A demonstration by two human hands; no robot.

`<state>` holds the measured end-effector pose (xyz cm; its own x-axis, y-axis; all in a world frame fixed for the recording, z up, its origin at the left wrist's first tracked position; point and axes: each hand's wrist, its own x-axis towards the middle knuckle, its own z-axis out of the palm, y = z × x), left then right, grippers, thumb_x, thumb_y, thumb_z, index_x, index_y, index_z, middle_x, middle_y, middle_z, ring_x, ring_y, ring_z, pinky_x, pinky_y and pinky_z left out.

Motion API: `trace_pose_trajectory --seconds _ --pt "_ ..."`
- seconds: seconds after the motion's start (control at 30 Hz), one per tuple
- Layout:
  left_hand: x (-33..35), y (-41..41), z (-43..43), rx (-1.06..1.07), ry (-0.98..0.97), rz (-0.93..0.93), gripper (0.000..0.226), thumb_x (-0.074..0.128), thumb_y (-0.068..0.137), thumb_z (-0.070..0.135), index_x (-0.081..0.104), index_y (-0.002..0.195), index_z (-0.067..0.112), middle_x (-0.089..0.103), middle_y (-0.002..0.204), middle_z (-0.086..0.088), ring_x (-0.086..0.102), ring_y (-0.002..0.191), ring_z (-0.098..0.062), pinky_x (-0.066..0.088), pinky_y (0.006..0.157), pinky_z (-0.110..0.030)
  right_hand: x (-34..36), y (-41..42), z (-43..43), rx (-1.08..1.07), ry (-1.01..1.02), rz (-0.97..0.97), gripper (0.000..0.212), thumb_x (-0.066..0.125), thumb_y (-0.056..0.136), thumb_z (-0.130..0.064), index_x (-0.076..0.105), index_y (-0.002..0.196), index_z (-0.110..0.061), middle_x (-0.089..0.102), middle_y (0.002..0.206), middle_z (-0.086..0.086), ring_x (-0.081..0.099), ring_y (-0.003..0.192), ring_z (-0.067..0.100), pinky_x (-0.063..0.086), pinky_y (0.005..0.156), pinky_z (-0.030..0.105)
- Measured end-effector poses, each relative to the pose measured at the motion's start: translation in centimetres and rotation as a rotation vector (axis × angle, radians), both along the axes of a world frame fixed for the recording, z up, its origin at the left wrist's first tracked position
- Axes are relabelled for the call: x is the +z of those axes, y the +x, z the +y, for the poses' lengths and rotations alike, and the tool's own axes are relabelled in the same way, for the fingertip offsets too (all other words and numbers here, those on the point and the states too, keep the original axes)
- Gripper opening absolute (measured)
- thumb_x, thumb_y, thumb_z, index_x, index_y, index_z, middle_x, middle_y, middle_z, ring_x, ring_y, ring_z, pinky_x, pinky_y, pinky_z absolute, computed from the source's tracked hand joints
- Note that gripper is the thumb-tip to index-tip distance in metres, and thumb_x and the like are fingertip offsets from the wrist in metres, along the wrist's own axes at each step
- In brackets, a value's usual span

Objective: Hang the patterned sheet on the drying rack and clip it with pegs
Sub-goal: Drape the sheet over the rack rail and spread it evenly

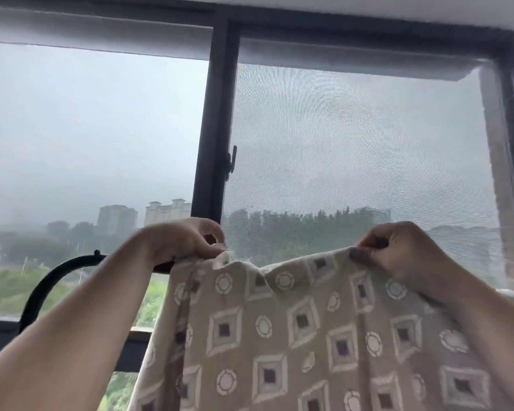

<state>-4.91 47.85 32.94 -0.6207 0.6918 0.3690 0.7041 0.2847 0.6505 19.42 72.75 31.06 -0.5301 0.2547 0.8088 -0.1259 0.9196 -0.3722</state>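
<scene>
A beige patterned sheet (294,330) with white squares and circles hangs in front of me, its top edge held up and sagging slightly in the middle. My left hand (184,241) pinches the upper left corner of the sheet. My right hand (398,247) pinches the top edge further right. The black curved bar of the drying rack (51,280) shows at the lower left, passing behind my left wrist and the sheet. No pegs are in view.
A large window with a dark frame (217,120) fills the view, with a latch (232,163) on the centre post and an insect screen (353,149) on the right pane. Outside are hazy buildings and trees. A windowsill rail (137,330) runs low on the left.
</scene>
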Motion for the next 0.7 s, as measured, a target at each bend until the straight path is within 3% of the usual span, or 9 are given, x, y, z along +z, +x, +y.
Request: trace_pose_trajectory --seconds 0.07,0.2,0.37,0.43,0.5,0.63,0.7 --pt "-0.1 0.1 -0.2 -0.050 -0.018 -0.014 0.025 0.081 0.076 0.017 0.069 0.098 0.013 0.070 0.093 -0.002 0.063 0.082 -0.015 0.053 0.076 -0.035 1.5 -0.4 0.6 -0.019 -0.016 0.019 0.015 0.083 0.075 -0.015 0.074 0.066 -0.008 0.072 0.062 0.005 0.058 0.049 0.001 0.043 0.045 0.011" --pt "-0.1 0.3 0.1 -0.016 -0.133 0.027 0.032 0.073 0.082 0.011 0.060 0.109 0.020 0.061 0.099 -0.005 0.060 0.080 -0.017 0.049 0.068 -0.029 4.7 -2.0 2.2 -0.093 -0.036 0.058 0.015 0.083 0.076 -0.019 0.075 0.071 -0.008 0.073 0.069 0.006 0.062 0.060 0.013 0.048 0.054 0.021" --pt "0.1 0.7 0.7 0.016 -0.239 -0.005 0.016 0.066 0.082 0.000 0.072 0.095 0.004 0.071 0.088 -0.009 0.064 0.071 -0.015 0.054 0.063 -0.025 7.5 -5.3 6.8 -0.290 -0.003 0.092 0.019 0.083 0.077 -0.028 0.076 0.073 -0.011 0.072 0.078 0.004 0.066 0.078 0.020 0.050 0.073 0.031" --pt "0.0 0.8 1.1 0.092 -0.260 0.015 0.015 0.068 0.078 0.000 0.076 0.089 0.004 0.074 0.082 -0.009 0.066 0.070 -0.017 0.056 0.069 -0.030 7.3 -6.5 8.3 -0.349 0.069 -0.082 0.020 0.082 0.077 -0.029 0.071 0.065 -0.018 0.069 0.075 0.002 0.066 0.083 0.023 0.049 0.072 0.028" --pt "-0.1 0.9 1.4 0.159 -0.289 0.057 0.016 0.067 0.076 0.000 0.078 0.085 0.007 0.076 0.081 -0.008 0.066 0.070 -0.017 0.057 0.072 -0.032 5.9 -7.7 9.1 -0.386 0.145 -0.367 0.024 0.081 0.078 -0.029 0.065 0.060 -0.024 0.065 0.067 -0.004 0.065 0.076 0.019 0.046 0.061 0.023" --pt "-0.1 0.9 1.6 0.201 -0.369 0.048 0.021 0.059 0.071 -0.003 0.076 0.083 0.001 0.066 0.075 -0.011 0.057 0.067 -0.022 0.047 0.060 -0.029 3.1 -8.4 7.9 -0.392 0.205 -0.977 0.023 0.071 0.081 -0.019 0.065 0.059 -0.021 0.063 0.054 -0.013 0.058 0.058 0.008 0.045 0.049 0.019" --pt "-0.1 0.8 1.6 0.199 -0.418 0.040 0.019 0.056 0.069 -0.002 0.074 0.075 0.003 0.059 0.073 -0.013 0.050 0.061 -0.021 0.041 0.055 -0.028 3.0 -7.5 6.4 -0.313 0.183 -1.099 0.024 0.067 0.084 -0.017 0.068 0.060 -0.019 0.062 0.053 -0.014 0.056 0.056 0.005 0.046 0.050 0.018"
